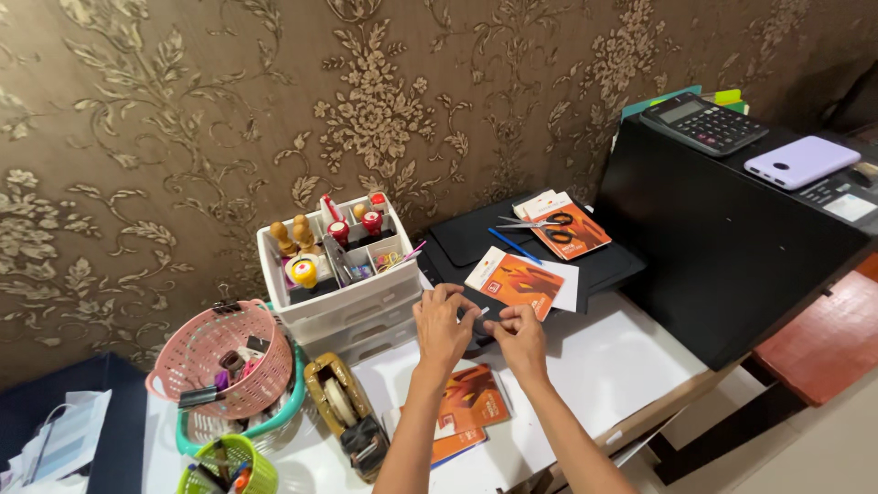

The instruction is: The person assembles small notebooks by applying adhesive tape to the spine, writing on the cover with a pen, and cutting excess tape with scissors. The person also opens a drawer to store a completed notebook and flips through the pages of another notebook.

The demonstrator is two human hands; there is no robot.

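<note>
Here both hands meet over a small white piece (482,312), the left hand (442,326) and the right hand (519,337) each pinching it with fingertips close together; what the piece is cannot be told. It looks like a fine peeling or fitting step, so the next move calls for steady fingertips. Just beyond the hands lies one orange card (515,283); two more orange cards (471,399) lie below the wrists, and one further off under the scissors (540,221). Left of the hands stand one tape dispenser (346,413) and one pink basket (224,359).
</note>
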